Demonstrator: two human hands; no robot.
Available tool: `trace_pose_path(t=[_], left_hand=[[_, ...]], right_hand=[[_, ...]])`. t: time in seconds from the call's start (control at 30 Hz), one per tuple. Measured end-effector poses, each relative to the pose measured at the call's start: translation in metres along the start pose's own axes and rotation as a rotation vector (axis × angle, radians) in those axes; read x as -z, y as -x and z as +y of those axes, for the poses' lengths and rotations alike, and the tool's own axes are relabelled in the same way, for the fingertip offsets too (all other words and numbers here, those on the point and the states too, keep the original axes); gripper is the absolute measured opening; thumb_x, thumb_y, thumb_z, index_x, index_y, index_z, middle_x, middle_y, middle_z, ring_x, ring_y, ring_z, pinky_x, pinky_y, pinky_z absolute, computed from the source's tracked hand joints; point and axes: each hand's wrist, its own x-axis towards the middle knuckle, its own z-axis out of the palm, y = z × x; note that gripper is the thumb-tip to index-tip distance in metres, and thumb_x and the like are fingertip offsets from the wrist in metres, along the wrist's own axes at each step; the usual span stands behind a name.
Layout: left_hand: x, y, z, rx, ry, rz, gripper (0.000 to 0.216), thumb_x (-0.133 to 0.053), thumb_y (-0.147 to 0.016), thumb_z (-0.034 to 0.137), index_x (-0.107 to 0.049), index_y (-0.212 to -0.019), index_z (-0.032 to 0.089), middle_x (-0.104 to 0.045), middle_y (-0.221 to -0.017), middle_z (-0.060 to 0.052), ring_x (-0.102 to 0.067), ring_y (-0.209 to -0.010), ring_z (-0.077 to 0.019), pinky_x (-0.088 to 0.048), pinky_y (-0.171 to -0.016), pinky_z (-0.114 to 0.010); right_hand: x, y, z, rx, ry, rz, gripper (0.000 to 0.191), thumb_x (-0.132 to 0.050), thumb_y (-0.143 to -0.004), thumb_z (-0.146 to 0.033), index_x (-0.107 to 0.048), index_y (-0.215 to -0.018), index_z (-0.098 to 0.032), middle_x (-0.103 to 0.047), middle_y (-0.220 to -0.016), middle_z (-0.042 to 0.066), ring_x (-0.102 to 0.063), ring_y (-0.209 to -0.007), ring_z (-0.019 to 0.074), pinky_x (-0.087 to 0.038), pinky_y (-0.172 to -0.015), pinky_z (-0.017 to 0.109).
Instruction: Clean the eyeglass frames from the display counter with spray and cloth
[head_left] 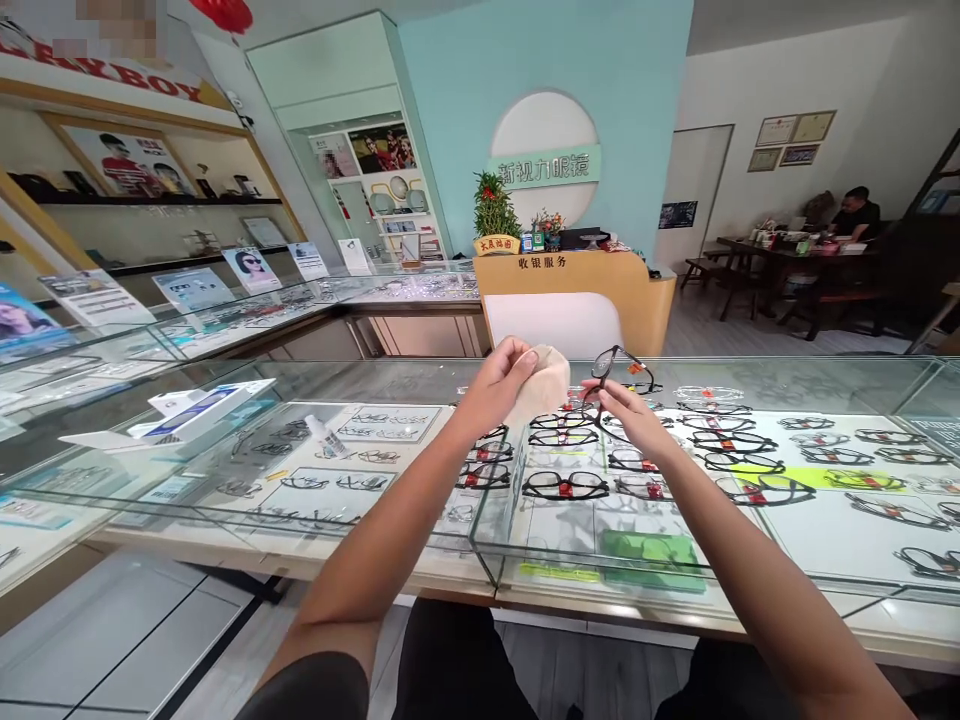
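My left hand (501, 378) is closed on a beige cleaning cloth (544, 385), held above the glass display counter (420, 520). To its right, my right hand (626, 410) pinches a pair of black-framed glasses (619, 370) with a small red tag, lifted just over the glass top. Cloth and glasses are close together but do not touch. Rows of black glasses frames (566, 485) lie inside the case under both hands.
A small white spray bottle (326, 435) and an open white-and-blue box (187, 410) rest on the counter's left part. A wooden cashier desk (577, 290) with a potted plant stands behind. A person sits at a dark table (795, 255) at the far right.
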Motion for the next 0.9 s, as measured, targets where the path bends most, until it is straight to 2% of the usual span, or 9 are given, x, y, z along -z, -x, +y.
trace_pose_path(t=[0.17, 0.33, 0.47, 0.6, 0.77, 0.9], left_hand=[[-0.027, -0.03, 0.027, -0.146, 0.082, -0.099, 0.045, -0.064, -0.101, 0.066, -0.053, -0.095, 0.023, -0.048, -0.078, 0.002, -0.041, -0.066, -0.0133, -0.033, -0.059, -0.026], [-0.039, -0.045, 0.023, -0.172, 0.096, -0.131, 0.04, -0.061, -0.104, 0.063, -0.053, -0.098, 0.024, -0.05, -0.08, 0.001, -0.043, -0.067, -0.0143, -0.034, -0.059, -0.027], [-0.028, -0.055, 0.01, -0.144, 0.08, -0.102, 0.039, -0.062, -0.104, 0.06, -0.054, -0.094, 0.023, -0.049, -0.08, 0.001, -0.042, -0.068, -0.015, -0.035, -0.061, -0.027], [-0.01, -0.068, 0.0, -0.109, 0.035, -0.003, 0.034, -0.068, -0.102, 0.051, -0.055, -0.09, 0.022, -0.05, -0.079, 0.001, -0.043, -0.07, -0.015, -0.036, -0.063, -0.027], [0.004, -0.083, -0.012, -0.013, 0.097, 0.08, 0.029, -0.068, -0.102, 0.046, -0.056, -0.09, 0.022, -0.054, -0.077, 0.002, -0.046, -0.066, -0.0143, -0.034, -0.061, -0.026], [0.004, -0.087, -0.016, 0.0, 0.214, 0.116, 0.034, -0.07, -0.099, 0.053, -0.056, -0.092, 0.023, -0.053, -0.075, 0.003, -0.045, -0.062, -0.0136, -0.033, -0.059, -0.026]], right_hand=[[0.004, -0.004, -0.001, 0.014, -0.029, 0.039, 0.052, -0.067, -0.097, -0.068, -0.077, -0.128, -0.027, -0.079, -0.131, 0.006, -0.067, -0.128, 0.03, -0.049, -0.117, 0.046], [0.012, -0.007, -0.001, -0.005, -0.034, 0.085, 0.051, -0.066, -0.098, -0.069, -0.078, -0.128, -0.03, -0.078, -0.136, 0.005, -0.067, -0.132, 0.0309, -0.05, -0.117, 0.046], [0.018, -0.007, 0.001, -0.024, -0.048, 0.118, 0.047, -0.068, -0.099, -0.064, -0.077, -0.129, -0.03, -0.08, -0.131, 0.006, -0.069, -0.127, 0.0305, -0.05, -0.115, 0.045], [0.02, -0.01, -0.007, 0.009, -0.121, 0.142, 0.039, -0.068, -0.101, -0.055, -0.077, -0.126, -0.027, -0.081, -0.127, 0.007, -0.07, -0.125, 0.0299, -0.05, -0.111, 0.044], [0.005, -0.026, -0.048, 0.087, -0.131, 0.082, 0.034, -0.068, -0.1, -0.051, -0.08, -0.12, -0.026, -0.083, -0.121, 0.008, -0.072, -0.118, 0.0296, -0.052, -0.104, 0.042], [-0.017, -0.046, -0.086, 0.146, -0.069, 0.014, 0.037, -0.064, -0.103, -0.056, -0.084, -0.111, -0.026, -0.084, -0.112, 0.008, -0.073, -0.109, 0.0281, -0.053, -0.102, 0.041]])
